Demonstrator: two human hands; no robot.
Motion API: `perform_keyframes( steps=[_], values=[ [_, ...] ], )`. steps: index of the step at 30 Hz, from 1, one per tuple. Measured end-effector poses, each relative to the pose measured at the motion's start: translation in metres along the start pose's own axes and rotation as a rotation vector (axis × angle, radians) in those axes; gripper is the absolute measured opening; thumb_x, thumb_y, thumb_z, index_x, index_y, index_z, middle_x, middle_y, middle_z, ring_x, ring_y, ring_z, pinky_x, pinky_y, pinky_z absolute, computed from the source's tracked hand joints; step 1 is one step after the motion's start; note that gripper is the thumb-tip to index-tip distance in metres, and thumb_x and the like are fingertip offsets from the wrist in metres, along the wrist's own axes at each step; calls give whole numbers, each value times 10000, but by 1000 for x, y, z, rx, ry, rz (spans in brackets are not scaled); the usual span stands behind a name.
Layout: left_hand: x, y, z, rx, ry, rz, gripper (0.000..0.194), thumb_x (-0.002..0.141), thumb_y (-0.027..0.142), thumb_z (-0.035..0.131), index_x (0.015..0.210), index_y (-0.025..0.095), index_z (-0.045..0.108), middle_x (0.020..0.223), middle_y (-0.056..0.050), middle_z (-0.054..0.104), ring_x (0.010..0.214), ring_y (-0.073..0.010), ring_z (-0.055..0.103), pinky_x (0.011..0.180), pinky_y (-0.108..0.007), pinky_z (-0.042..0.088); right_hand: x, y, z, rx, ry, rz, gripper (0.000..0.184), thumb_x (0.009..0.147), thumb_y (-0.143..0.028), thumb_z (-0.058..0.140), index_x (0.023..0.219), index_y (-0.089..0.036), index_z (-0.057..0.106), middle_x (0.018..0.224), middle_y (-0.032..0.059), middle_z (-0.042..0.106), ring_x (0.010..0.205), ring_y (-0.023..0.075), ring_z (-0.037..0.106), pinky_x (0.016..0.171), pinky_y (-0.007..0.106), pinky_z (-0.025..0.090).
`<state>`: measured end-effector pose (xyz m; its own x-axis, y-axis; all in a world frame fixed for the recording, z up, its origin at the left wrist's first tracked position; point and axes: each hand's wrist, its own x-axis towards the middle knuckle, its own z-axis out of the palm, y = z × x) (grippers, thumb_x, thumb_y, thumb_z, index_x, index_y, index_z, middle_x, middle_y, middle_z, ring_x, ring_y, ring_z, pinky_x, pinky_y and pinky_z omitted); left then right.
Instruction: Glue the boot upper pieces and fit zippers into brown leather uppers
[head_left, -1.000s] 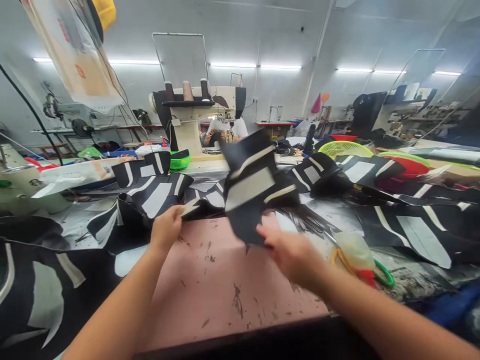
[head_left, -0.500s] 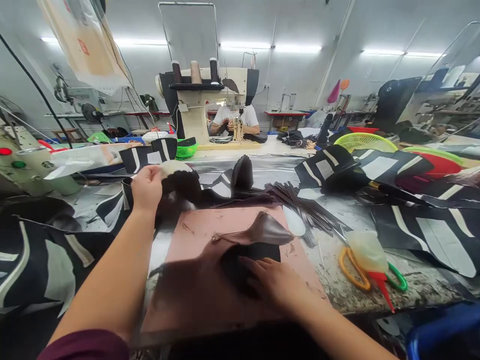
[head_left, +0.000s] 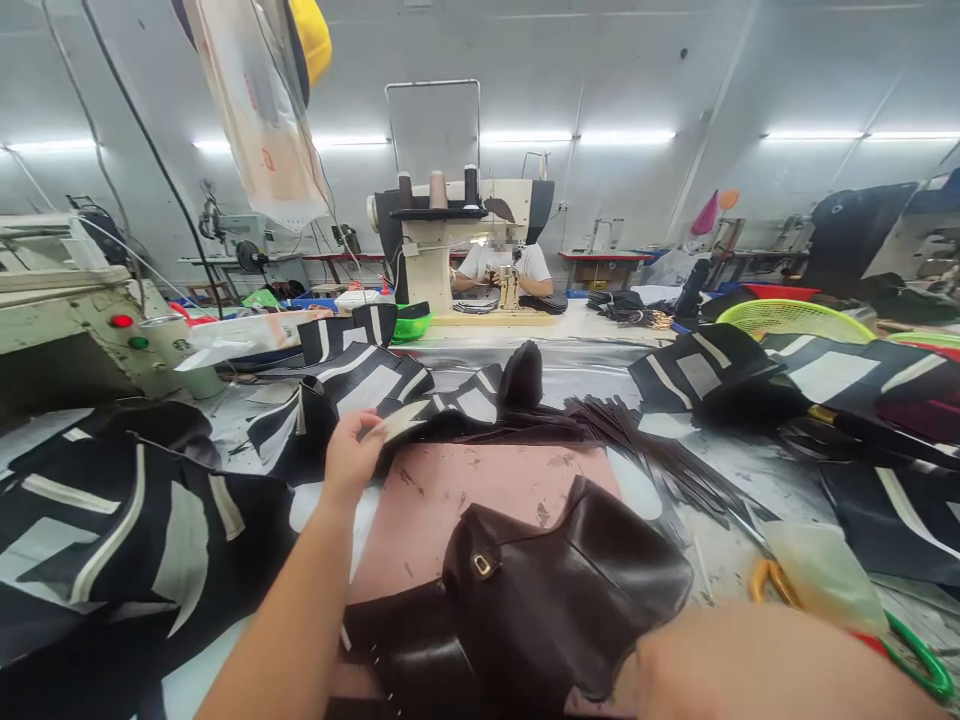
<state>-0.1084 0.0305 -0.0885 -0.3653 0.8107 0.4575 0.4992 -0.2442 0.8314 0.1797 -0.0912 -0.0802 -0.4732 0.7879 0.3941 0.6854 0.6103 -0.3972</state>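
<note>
In the head view, a pale-edged black piece (head_left: 409,420) is being pinched between the thumb and fingers of the left hand (head_left: 352,455), just past the far left corner of a pink board (head_left: 450,485). Across the near part of that board, a shiny dark brown leather piece (head_left: 540,590) is being spread out, its small gold buckle (head_left: 482,566) facing up. At its lower right edge, the right hand (head_left: 712,665) is being shown blurred and partly cut off; whether the leather is being gripped or only touched cannot be told.

Beyond the board, a bundle of thin dark strips (head_left: 660,450) is being fanned across the table (head_left: 724,475), with a curled dark piece (head_left: 523,375) being propped upright near its left end. On the left, black pieces with white patches (head_left: 150,540) are being heaped together; more are being laid out at the right. Near the right hand, scissors with orange and green handles (head_left: 919,655) are being partly covered by a translucent bottle (head_left: 825,575).

Farther back, a large sewing machine (head_left: 427,255) is being topped by three thread spools (head_left: 437,190), and a person in a white shirt (head_left: 534,263) is being seen behind it. A green bowl (head_left: 411,322) is being kept beside its base.
</note>
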Motion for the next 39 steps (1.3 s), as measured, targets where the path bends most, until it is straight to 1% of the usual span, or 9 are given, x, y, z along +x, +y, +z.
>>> perform_keyframes(
  steps=[5,11,14,18,25,28,33,36,39],
  values=[
    [-21,-9,0,97,38,146,72,665,265,532,668,199,562,971,-61,621,993,-241,545,923,-414,383,94,-29,-22,4,-57,-130,292,835,-348,513,1111,-278,576,799,-3,662,686,139,625,605,230,471],
    [-35,-16,4,255,183,461,199,726,329,576,869,190,569,1155,-123,540,1129,-267,462,980,-452,313,187,-28,34,-286,-190,-9,330,842,-189,435,1150,-224,547,909,77,671,817,216,615,645,291,419],
    [-38,-16,6,553,253,698,196,757,349,598,906,222,599,1250,-117,478,1217,-296,371,1008,-485,250,198,-20,57,-278,-171,13,256,862,-193,380,954,-197,618,865,80,671,759,204,614,583,272,399],
    [-42,-16,15,786,238,716,105,805,213,534,755,234,624,1282,-62,480,1274,-302,297,1013,-510,206,199,-27,61,-275,-129,-8,201,818,-161,427,839,-190,625,815,72,669,740,205,603,577,270,380],
    [-39,2,5,809,-128,536,206,718,168,628,916,225,614,1421,-93,299,1313,-353,206,1014,-566,188,207,-21,-5,-144,387,150,285,882,-220,339,1031,-158,574,811,79,643,768,217,589,660,311,391],
    [-46,34,-22,694,-450,449,806,644,341,716,1325,187,314,1448,-183,173,1305,-341,236,997,-510,292,175,1,-61,90,613,146,280,873,-286,369,938,-180,620,773,39,633,706,167,580,634,290,406],
    [-111,58,-61,541,-1245,727,1047,455,454,796,1347,363,255,1438,-82,262,1286,-354,269,1020,-549,246,45,23,-130,98,880,335,143,700,-343,625,809,-259,663,739,37,627,646,152,551,615,335,419],
    [-143,45,-60,534,-1232,809,709,658,191,683,1278,375,393,1363,-97,398,1193,-330,429,925,-460,406,-38,40,-142,335,1043,583,361,580,-308,689,924,-396,627,764,38,625,631,162,561,575,364,430],
    [-122,49,-47,331,-1108,747,314,823,177,465,1094,294,571,1033,-34,656,903,-176,629,771,-260,496,-97,59,-135,645,1125,817,502,421,-235,737,883,-405,637,721,31,599,591,134,543,501,284,446]
  ],
)
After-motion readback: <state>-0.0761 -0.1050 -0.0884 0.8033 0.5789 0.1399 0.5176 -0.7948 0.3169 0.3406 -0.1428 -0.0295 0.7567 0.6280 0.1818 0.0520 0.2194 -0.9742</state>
